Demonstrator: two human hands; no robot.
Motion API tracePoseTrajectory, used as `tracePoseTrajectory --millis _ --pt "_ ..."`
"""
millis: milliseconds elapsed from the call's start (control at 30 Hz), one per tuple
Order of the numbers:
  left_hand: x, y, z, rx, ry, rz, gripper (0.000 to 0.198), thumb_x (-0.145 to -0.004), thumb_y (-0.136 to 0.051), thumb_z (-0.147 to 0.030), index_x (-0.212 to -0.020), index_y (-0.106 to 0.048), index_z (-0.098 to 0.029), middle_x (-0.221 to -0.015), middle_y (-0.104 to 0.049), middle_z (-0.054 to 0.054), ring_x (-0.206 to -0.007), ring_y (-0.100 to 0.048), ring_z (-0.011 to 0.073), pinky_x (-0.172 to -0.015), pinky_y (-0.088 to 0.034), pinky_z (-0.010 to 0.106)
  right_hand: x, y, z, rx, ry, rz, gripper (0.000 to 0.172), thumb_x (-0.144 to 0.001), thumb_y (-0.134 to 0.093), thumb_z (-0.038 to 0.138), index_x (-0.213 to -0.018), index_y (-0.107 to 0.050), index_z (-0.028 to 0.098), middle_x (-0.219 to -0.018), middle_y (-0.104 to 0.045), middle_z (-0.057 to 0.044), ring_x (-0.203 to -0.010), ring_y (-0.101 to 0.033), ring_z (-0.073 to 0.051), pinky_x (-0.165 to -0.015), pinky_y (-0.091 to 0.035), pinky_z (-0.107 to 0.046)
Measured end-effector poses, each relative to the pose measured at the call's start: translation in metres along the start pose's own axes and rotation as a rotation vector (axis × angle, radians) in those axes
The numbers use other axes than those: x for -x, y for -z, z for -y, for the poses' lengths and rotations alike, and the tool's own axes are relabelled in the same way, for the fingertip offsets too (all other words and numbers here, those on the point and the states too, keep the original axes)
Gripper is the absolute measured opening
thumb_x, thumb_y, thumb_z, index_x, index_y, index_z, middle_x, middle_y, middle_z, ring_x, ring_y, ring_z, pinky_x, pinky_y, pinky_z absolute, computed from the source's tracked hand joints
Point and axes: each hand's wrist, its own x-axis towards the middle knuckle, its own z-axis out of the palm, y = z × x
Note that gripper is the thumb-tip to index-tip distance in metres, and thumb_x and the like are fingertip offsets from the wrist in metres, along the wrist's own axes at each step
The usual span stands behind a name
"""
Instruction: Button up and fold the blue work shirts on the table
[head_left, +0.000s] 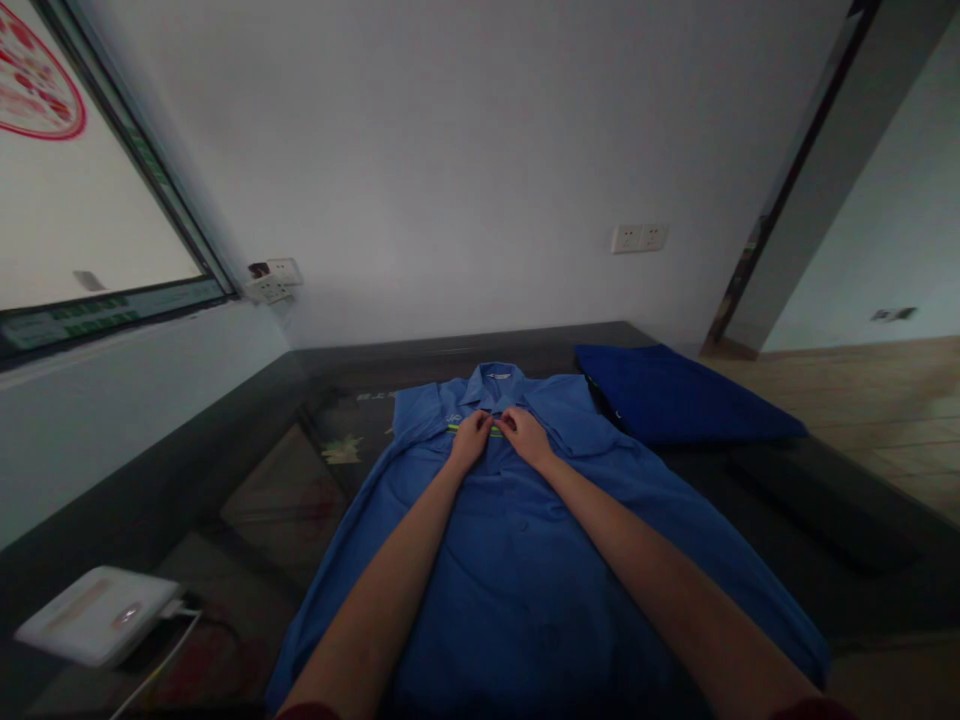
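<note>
A blue short-sleeved shirt (517, 560) lies flat, front up, on a dark table (787, 480), its collar toward the far wall. A thin yellow-green stripe crosses its chest. My left hand (471, 438) and my right hand (526, 435) rest side by side on the chest just below the collar. Each has its fingers pinched on the shirt's front edge at the stripe. Both forearms stretch over the shirt's body.
A folded dark blue cloth (675, 395) lies at the shirt's right. A white box with a cable (101, 612) sits at the near left. A window (82, 200) is on the left, wall sockets (637, 238) behind, and an open floor (885, 410) to the right.
</note>
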Motion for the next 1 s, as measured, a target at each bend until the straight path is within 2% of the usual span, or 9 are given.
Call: tracePoseTrajectory --millis 367,533,800,1000 --pt "0.0034 -0.0049 0.0008 -0.018 -0.040 -0.027 0.019 -0.088 -0.046 -0.025 -0.086 -0.062 -0.015 -0.076 -0.065 0.003 -0.072 -0.058 0.0154 -0.065 -0.041 0.024 -0.0016 -0.0017 -0.0057 -0.093 -0.023 -0.010 0.005 -0.081 -0.059 0.021 -0.083 -0.060 0.017 -0.079 -0.066 -0.003 -0.073 -0.060 -0.015 -0.068 -0.043 -0.025" --pt "0.0029 -0.0084 0.0022 -0.038 -0.050 -0.037 0.016 -0.086 -0.049 -0.019 -0.080 -0.064 -0.015 -0.078 -0.066 0.005 -0.074 -0.059 0.0171 -0.068 -0.041 0.025 -0.0008 -0.0047 -0.0065 -0.069 -0.037 -0.028 0.005 -0.079 -0.062 0.020 -0.084 -0.062 0.018 -0.078 -0.065 -0.003 -0.074 -0.059 -0.017 -0.069 -0.042 -0.027" --pt "-0.0010 -0.0082 0.0081 0.018 -0.076 -0.064 0.016 -0.088 -0.048 -0.020 -0.084 -0.063 -0.016 -0.081 -0.067 0.004 -0.076 -0.060 0.0163 -0.069 -0.043 0.025 -0.0004 -0.0067 -0.0072 -0.099 0.005 -0.076 0.011 -0.080 -0.063 0.023 -0.090 -0.065 0.019 -0.087 -0.067 -0.006 -0.080 -0.060 -0.020 -0.074 -0.043 -0.030" --pt "0.0005 -0.0071 0.0043 0.055 -0.117 -0.081 0.013 -0.087 -0.050 -0.020 -0.084 -0.062 -0.016 -0.080 -0.066 0.003 -0.074 -0.060 0.0146 -0.068 -0.043 0.023 -0.0025 -0.0054 -0.0084 -0.182 0.012 -0.149 0.002 -0.075 -0.065 0.018 -0.077 -0.064 0.018 -0.080 -0.063 -0.004 -0.073 -0.058 -0.018 -0.070 -0.044 -0.029"
